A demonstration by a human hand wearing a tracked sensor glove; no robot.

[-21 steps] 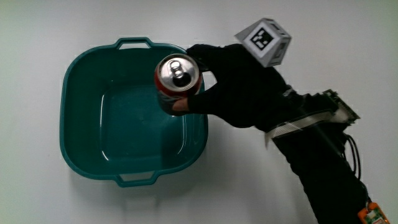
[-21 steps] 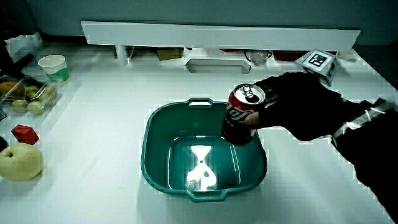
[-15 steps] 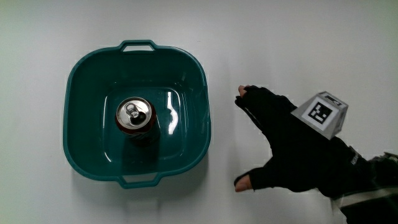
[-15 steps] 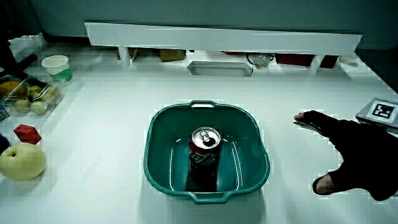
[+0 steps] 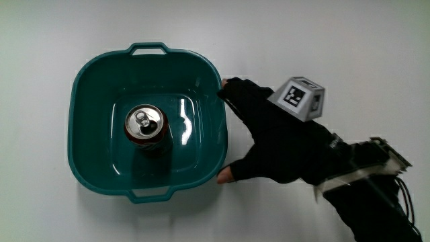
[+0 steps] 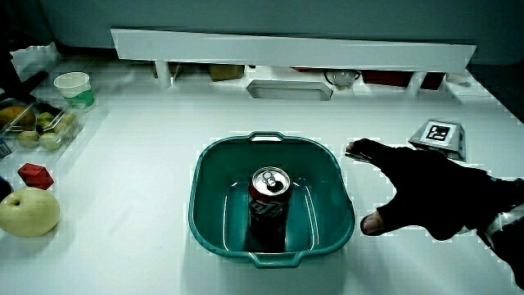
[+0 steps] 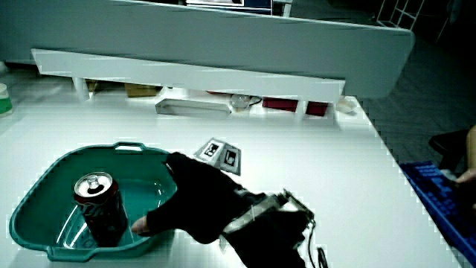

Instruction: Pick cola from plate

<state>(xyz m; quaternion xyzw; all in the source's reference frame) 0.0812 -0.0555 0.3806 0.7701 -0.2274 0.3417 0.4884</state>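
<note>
- The white bench (image 5: 322,40) runs up to a low white partition (image 6: 286,45) with small clutter tucked under it, seen in both side views.
- In the middle of the main view sits a teal plastic basin (image 5: 80,134), squarish with rounded corners and a loop handle on two facing rims.
- The red cola can with a silver top (image 5: 145,125) stands upright on the basin floor, about at its centre. It shows the same way in both side views (image 6: 270,192) (image 7: 98,201).
- My grip, the black-gloved hand (image 5: 275,144), lies just beside the basin, palm down, low over the bench.
- It is wide open and has hold of nothing: my forefinger and thumb are spread apart, and their bare tips (image 5: 225,176) reach the basin's nearest rim. Whether they touch the rim, I cannot tell.
- The can is well clear of my fingers, with the basin wall between us.
- The small patterned cube (image 5: 302,98) rides on the back of my glove.
- In a side view, near the bench's edge and well apart from the basin, I see a pale paper cup (image 6: 72,88), a small red block (image 6: 33,174) and a round yellowish fruit (image 6: 29,213).
</note>
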